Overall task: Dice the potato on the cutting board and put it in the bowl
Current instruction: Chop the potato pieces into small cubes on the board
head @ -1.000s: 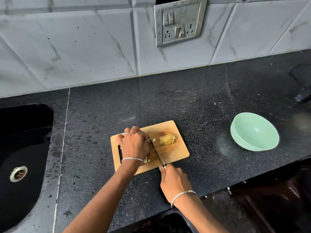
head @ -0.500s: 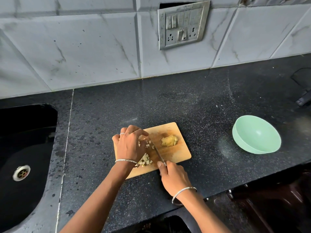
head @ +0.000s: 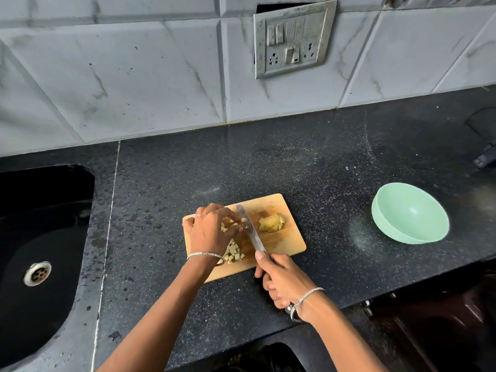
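Head view, looking down. A rectangular pale wooden cutting board (head: 284,244) lies on the black speckled stone countertop (head: 308,162), near its front edge.

Grip, right hand (head: 281,283): fingers wrapped tight round the handle of a steel-bladed knife (head: 252,233), forefinger laid on the blade's back. The blade lies across the board, tip toward the wall.

Grip, left hand (head: 212,229): fingers bent down over the small pale potato dice (head: 233,251), fingertips just beside the blade's left face. Whether they pinch a piece I cannot tell, because the knuckles hide it.

- All the dice are on the board's left half.
- An uncut yellowish potato chunk (head: 271,223) sits on the board right of the blade, apart from it.
- A round mint-green bowl (head: 410,218) stands on the countertop, well to the right of the board.
- A black sink (head: 53,291) with a steel drain (head: 37,273) is at far left.
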A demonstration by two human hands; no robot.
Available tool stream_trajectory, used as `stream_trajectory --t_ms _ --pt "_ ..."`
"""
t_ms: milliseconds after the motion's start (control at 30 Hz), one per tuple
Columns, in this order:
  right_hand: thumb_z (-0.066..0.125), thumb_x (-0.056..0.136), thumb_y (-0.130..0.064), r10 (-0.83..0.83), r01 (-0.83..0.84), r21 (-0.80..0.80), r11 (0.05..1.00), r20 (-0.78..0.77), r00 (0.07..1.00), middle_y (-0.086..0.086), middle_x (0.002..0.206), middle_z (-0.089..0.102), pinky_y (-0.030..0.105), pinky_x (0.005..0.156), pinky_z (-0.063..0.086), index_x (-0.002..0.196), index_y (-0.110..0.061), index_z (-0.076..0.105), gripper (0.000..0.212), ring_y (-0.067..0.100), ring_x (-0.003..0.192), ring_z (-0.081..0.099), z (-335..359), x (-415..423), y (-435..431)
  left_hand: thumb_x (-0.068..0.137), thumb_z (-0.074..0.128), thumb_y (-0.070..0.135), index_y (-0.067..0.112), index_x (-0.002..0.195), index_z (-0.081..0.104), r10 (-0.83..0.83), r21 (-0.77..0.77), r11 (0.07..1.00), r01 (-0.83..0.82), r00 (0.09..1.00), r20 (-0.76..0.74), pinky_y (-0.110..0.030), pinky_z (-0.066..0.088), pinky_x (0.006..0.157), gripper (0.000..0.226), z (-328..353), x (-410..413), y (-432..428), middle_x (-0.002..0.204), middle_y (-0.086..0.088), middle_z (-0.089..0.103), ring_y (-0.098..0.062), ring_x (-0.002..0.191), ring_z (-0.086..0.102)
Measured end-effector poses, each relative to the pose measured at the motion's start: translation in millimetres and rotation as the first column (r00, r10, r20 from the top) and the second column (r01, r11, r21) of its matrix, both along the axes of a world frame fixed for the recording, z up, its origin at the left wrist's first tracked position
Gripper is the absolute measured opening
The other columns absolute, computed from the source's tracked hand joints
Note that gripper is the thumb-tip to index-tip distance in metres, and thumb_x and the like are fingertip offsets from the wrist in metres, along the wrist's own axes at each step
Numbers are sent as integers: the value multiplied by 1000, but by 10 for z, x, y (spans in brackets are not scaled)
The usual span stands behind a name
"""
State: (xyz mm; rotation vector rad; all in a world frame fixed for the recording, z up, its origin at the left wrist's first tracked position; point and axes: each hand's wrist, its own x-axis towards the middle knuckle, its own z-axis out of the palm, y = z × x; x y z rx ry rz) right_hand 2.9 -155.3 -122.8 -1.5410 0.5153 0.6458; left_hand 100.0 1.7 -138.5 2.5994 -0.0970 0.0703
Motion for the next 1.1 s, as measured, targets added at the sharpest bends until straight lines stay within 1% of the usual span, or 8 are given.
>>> stream_trajectory --t_ms 133,233,400,500,567,767,867,1100 --pt "48 94 -56 15 -15 38 999 -5 1000 -2 54 32 19 38 13 86 -13 50 44 10 42 20 30 -21 -37 75 77 38 37 84 70 -3 -10 1000 3 1000 -6 -35 24 77 12 20 -13 -11 95 16 59 -12 97 47" --pt "48 94 -56 14 -14 24 1000 11 1000 -2 55 33 20 38 13 85 -13 51 44 10 41 21 39 -25 -47 76 71 28 44 78 66 -3 -14 1000 3 1000 -22 -44 39 85 16 -23 2 23 93 15 61 -17 95 52" --pt "47 95 -54 23 -16 -103 995 64 998 -5 52 37 20 37 18 82 -12 53 45 9 38 25 28 -24 -18 79 62 28 42 80 68 19 -45 999 -19 1000 5 -50 42 83 15 -77 -7 63 93 15 63 -17 92 51" --pt "44 96 -54 133 -64 -369 927 164 978 -10 57 50 25 43 34 78 -15 57 45 10 46 44 -5 -9 -12 84 55 35 38 80 68 50 -31 998 -48 995 84 -45 35 84 14 -68 -53 49 93 15 64 -15 91 51" --pt "40 96 -55 249 -86 -590 803 201 947 -9 71 62 31 62 45 77 -20 60 44 15 66 58 -45 6 -40 84 47 47 37 81 68 47 -9 999 -47 996 77 -44 33 85 24 -46 -50 30 93 16 63 -13 92 51" --pt "50 95 -51 146 -58 -370 927 216 965 -12 49 49 13 39 26 75 -16 60 41 -1 37 38 -44 -12 -51 85 65 43 34 81 69 50 2 999 -50 999 11 -42 34 82 10 -55 -23 -21 99 12 64 -20 98 51" --pt "51 94 -51 98 9 -387 922 255 962 -13 45 48 18 42 28 69 -18 59 41 1 40 39 -69 22 -115 82 66 44 37 67 61 101 70 993 -100 995 -18 -43 30 85 17 -23 -45 -36 100 14 61 -19 101 49" --pt "51 95 -48 71 106 -507 856 317 946 -15 47 55 29 53 34 68 -21 60 39 15 52 45 -160 47 -353 79 61 37 36 91 63 58 126 990 -60 998 22 -43 29 87 12 -22 -81 -130 101 14 63 -18 105 50"
